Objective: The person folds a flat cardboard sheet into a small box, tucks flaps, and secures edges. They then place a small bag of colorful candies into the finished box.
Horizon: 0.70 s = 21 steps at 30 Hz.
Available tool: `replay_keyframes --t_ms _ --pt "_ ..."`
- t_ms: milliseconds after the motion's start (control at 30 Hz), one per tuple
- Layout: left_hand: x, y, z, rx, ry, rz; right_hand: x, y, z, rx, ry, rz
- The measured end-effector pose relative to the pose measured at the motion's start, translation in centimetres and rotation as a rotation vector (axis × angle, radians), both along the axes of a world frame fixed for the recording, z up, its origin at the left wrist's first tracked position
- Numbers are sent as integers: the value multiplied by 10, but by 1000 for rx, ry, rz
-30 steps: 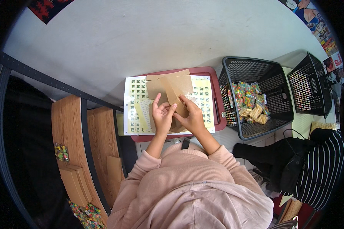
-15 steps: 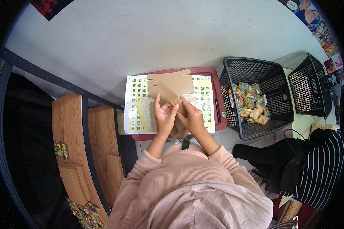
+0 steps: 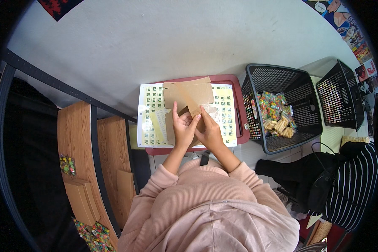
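Observation:
Over the low table, both of my hands work on a brown cardboard box blank (image 3: 189, 97), held partly folded with a long narrow flap standing up and pointing away from me. My left hand (image 3: 184, 129) supports it from the left, thumb pressed to the cardboard and index finger stretched out along its side. My right hand (image 3: 211, 133) pinches the folded edge from the right. The part of the blank beneath my palms is hidden. Under it lies another flat piece of cardboard (image 3: 201, 93), on white and yellow sheets of printed stickers (image 3: 148, 126).
A red tabletop (image 3: 239, 109) carries the sheets and a dark pen (image 3: 239, 119). To the right stand a black basket (image 3: 298, 88) with colourful candy bags and a second black basket (image 3: 338, 96). At left, wooden shelves (image 3: 77, 134) hold cardboard boxes (image 3: 80, 201) and candy bags.
The cardboard flap has tilted lower and further away from me, and the folded blank has turned a little in my hands. Both hands keep hold of it in nearly the same place.

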State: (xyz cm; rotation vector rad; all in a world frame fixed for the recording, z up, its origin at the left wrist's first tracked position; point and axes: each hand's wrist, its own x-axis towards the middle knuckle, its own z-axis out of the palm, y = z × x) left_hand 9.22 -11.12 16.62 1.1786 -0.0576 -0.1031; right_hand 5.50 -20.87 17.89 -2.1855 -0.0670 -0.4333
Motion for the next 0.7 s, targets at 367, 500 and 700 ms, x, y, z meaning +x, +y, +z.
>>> replay_keyframes --t_ms 367,500,700 --pt "-1 13 6 -5 -3 -14 0 9 -3 108 65 18" --pt "0 20 2 103 -19 -17 1 11 -2 122 79 12" --pt "0 19 6 88 -7 14 1 11 -5 91 62 14"
